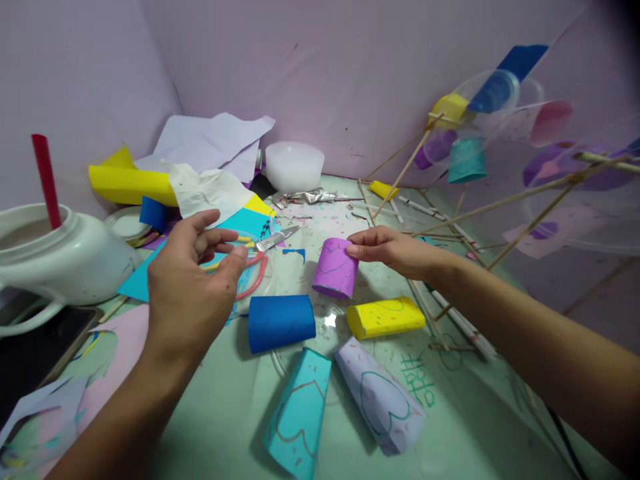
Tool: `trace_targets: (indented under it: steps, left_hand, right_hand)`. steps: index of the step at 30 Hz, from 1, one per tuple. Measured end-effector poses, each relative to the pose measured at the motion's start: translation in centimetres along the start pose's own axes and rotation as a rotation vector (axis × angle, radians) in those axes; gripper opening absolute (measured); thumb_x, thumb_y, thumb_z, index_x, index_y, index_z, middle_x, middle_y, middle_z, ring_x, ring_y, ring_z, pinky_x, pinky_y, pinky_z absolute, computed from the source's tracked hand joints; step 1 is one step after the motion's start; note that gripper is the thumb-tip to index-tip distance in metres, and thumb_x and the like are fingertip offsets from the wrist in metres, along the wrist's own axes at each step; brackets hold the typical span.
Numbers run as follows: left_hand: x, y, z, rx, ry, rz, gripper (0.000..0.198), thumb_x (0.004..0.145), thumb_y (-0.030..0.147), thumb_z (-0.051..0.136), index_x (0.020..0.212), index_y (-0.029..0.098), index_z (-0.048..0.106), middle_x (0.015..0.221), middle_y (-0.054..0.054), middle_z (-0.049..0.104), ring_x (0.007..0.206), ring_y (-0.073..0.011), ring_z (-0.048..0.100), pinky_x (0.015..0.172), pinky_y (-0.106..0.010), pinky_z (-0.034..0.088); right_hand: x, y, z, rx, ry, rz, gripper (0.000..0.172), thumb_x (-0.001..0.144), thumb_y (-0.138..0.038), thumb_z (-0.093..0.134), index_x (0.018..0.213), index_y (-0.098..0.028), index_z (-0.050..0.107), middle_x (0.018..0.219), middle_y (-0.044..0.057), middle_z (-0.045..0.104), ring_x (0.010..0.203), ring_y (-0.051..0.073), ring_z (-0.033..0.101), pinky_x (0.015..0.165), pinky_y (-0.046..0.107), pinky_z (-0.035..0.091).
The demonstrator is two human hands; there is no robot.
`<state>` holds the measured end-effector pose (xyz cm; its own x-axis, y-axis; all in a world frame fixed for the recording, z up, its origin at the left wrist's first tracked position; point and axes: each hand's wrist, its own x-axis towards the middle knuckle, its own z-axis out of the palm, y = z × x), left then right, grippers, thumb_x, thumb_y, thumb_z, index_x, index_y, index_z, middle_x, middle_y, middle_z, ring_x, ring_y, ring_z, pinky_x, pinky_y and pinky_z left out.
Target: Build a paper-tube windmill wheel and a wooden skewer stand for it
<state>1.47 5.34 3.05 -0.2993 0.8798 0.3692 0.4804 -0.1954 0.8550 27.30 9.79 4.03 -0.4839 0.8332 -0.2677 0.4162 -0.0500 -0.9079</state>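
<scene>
Five paper tubes lie on the pale green worktop (210,400) in the head view, close to both hands. The right hand (395,252) reaches in from the right, its fingers (356,251) drawn together and pinching the top rim of the purple tube (335,268), which stands tilted near the middle of the worktop. In front of it lie the blue tube (281,323) and the yellow tube (385,316), and nearer the person the teal tube (299,413) and the lavender tube (380,393), both marked with heart outlines.

The left hand (193,280) hangs over the left side with its fingers loosely spread and holding nothing. Its thumb is just beside the red handles of the scissors (265,250), and whether it touches them cannot be told.

A white jug (65,260) with a red straw (46,179) stands at the far left, above a dark phone (35,347). Yellow rolled paper (131,185) and a white bowl (294,165) sit near the back wall. On the right, a frame of thin sticks (520,197) carries coloured cups.
</scene>
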Motion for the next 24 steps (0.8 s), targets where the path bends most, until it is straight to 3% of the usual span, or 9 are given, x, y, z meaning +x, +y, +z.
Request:
trace_targets:
  steps: [24]
  left_hand:
    - [-0.09, 0.27, 0.10, 0.072, -0.017, -0.043, 0.054, 0.068, 0.026, 0.066, 0.119, 0.013, 0.054, 0.097, -0.007, 0.068, 0.083, -0.0169, 0.062, 0.078, -0.034, 0.051]
  right_hand:
    - [0.54, 0.31, 0.45, -0.003, -0.060, 0.009, 0.030, 0.075, -0.046, 0.063, 0.068, -0.017, 0.062, 0.064, -0.002, 0.055, 0.063, 0.012, 0.046, 0.069, 0.029, 0.034]
